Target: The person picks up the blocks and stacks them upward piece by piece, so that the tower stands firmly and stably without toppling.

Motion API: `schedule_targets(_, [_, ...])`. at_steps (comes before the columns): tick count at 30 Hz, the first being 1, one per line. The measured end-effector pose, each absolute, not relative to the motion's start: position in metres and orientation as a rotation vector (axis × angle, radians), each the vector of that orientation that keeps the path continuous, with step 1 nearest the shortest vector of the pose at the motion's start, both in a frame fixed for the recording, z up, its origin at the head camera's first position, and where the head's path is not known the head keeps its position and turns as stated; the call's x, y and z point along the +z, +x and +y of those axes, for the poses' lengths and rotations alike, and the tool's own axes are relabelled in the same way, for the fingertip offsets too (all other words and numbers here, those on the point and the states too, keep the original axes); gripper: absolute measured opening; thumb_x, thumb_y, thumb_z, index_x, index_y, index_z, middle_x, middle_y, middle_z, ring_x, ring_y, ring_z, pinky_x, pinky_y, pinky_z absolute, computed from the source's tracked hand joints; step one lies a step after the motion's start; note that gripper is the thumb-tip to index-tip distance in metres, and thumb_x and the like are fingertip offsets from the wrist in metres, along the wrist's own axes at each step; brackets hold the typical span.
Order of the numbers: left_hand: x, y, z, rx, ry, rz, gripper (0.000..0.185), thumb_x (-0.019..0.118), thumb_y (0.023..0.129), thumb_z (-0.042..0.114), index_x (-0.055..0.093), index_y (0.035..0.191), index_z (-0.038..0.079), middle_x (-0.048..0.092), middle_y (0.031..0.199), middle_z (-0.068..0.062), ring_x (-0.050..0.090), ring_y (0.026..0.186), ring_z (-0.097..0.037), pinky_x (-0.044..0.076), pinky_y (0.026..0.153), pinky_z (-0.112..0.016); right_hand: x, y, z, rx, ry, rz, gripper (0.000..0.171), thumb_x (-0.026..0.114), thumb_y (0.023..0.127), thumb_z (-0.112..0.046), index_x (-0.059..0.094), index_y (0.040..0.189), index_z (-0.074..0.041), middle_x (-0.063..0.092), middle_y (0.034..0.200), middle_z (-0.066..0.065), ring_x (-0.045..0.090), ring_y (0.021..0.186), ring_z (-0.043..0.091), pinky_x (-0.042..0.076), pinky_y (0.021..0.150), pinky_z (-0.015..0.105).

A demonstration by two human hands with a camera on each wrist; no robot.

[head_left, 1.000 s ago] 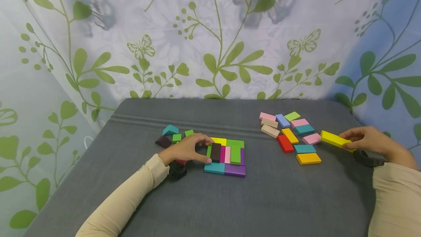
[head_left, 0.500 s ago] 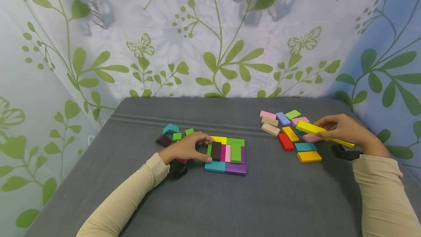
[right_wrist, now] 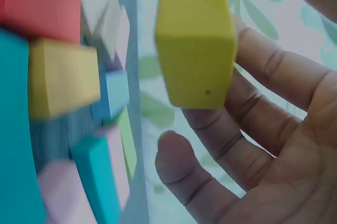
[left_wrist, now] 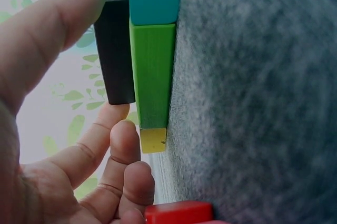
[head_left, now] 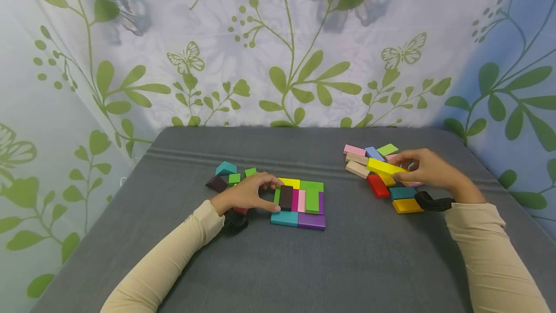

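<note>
A square of flat coloured blocks (head_left: 304, 204) lies at mid-table on the grey cloth. My left hand (head_left: 274, 196) rests at its left edge, thumb and forefinger pinching a dark brown block (head_left: 285, 197) that lies on top. In the left wrist view the dark brown block (left_wrist: 115, 50) sits against a green block (left_wrist: 152, 74), with my left hand (left_wrist: 105, 50) around its ends. My right hand (head_left: 401, 164) holds a long yellow block (head_left: 384, 166) in the air over the loose pile at the right. In the right wrist view the yellow block (right_wrist: 195, 40) is end-on, held in my right hand (right_wrist: 247, 103).
Loose blocks lie under the right hand: pink (head_left: 354, 149), blue (head_left: 373, 153), beige (head_left: 357, 170), red (head_left: 378, 186), teal (head_left: 402, 192), orange (head_left: 407, 205). Teal (head_left: 225, 168), green (head_left: 234, 178) and maroon (head_left: 215, 184) blocks lie left of the square. A leaf-print curtain hangs behind the table.
My right hand has lifted the long yellow block from the table's right edge and carried it left, over the loose pile. The left hand has stayed on the dark brown block.
</note>
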State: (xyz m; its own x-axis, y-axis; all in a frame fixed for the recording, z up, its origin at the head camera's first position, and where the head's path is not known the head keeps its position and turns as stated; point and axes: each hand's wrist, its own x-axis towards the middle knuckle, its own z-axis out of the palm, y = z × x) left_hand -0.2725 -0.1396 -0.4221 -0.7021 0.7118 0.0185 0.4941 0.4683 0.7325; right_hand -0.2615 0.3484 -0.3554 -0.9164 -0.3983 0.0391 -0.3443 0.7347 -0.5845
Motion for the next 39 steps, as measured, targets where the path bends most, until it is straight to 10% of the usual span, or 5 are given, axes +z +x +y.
schedule_targets(39, [-0.421,-0.273,-0.14,1.1,1.055,2.43,0.055,0.09,0.088,0.023,0.069,0.134,0.001,0.063,0.115,-0.007,0.054,0.107,-0.021,0.048,0.1,-0.04,-0.375,-0.268,0.193,-1.016,-1.021,2.561,0.026,0.085,0.091,-0.014,0.08,0.113,0.0,0.077,0.101,0.003,0.064,0.084,0.018,0.058,0.077,0.033])
